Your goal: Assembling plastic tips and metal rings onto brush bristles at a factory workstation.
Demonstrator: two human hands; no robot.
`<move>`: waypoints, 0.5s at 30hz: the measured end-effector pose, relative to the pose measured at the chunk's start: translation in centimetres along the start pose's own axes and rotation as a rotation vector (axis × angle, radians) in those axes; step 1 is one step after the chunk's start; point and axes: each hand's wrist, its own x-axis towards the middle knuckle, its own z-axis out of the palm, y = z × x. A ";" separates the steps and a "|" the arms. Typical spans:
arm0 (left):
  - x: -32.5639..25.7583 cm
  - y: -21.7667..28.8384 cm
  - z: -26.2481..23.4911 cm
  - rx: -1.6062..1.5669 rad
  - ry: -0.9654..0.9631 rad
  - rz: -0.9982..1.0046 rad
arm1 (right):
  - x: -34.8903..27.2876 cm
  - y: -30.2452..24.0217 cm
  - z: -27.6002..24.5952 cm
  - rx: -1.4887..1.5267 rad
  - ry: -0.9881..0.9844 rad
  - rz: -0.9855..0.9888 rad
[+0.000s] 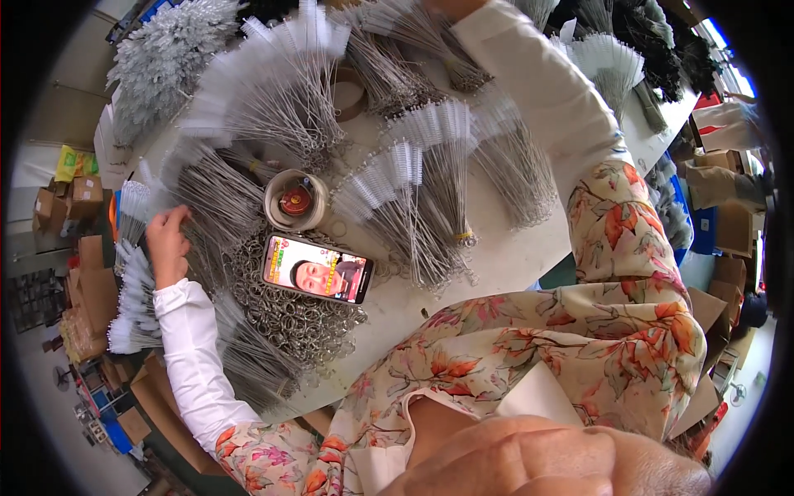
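At the table's left side, my left hand [169, 245] is closed, fingers curled together at the edge of a bundle of wire-handled brushes [217, 194]. Whatever it pinches is too small to make out. My right arm stretches to the far side, where only part of my right hand [454, 7] shows at the picture's top rim; its fingers are hidden. Nearest to it lie grey wire brushes [405, 62]. In front of me a phone [318, 269] with a lit screen rests on a heap of metal rings [281, 318].
A round cream tub [309, 217] holding a red, round item stands beyond the phone. White-bristled brush bundles [422, 190] fan across the table [504, 252]. A tape roll [349, 95] lies farther back. Cardboard boxes [98, 285] stand at the left; another person [728, 157] is at the far right.
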 end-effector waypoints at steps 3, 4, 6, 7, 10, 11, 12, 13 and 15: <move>-0.6 0.5 -1.4 -0.108 0.069 0.076 | -2.4 -3.2 -6.5 -0.739 0.345 -0.013; -0.6 0.7 -1.3 -0.169 0.095 0.111 | -3.1 -1.8 -10.1 -1.046 0.298 -0.086; -1.3 1.6 -1.8 -0.219 0.113 0.178 | -4.3 2.5 -14.1 -1.136 0.333 -0.166; -1.7 1.9 -2.2 -0.219 0.120 0.179 | -4.5 4.2 -15.0 -1.130 0.333 -0.170; -2.7 2.0 -3.1 -0.215 0.132 0.189 | -5.0 6.3 -15.3 -1.039 0.242 0.153; -3.4 2.1 -3.5 -0.288 0.079 0.145 | -4.8 6.4 -15.4 -0.996 0.174 0.227; -4.0 2.5 -3.7 -0.360 0.022 0.102 | -4.8 6.3 -15.7 -0.954 0.109 0.305; -4.9 2.8 -4.1 -0.354 0.029 0.097 | -4.9 6.2 -16.0 -0.945 0.104 0.307; -6.7 3.2 -4.5 -0.488 -0.097 0.090 | -5.5 5.5 -17.7 -0.737 0.251 0.210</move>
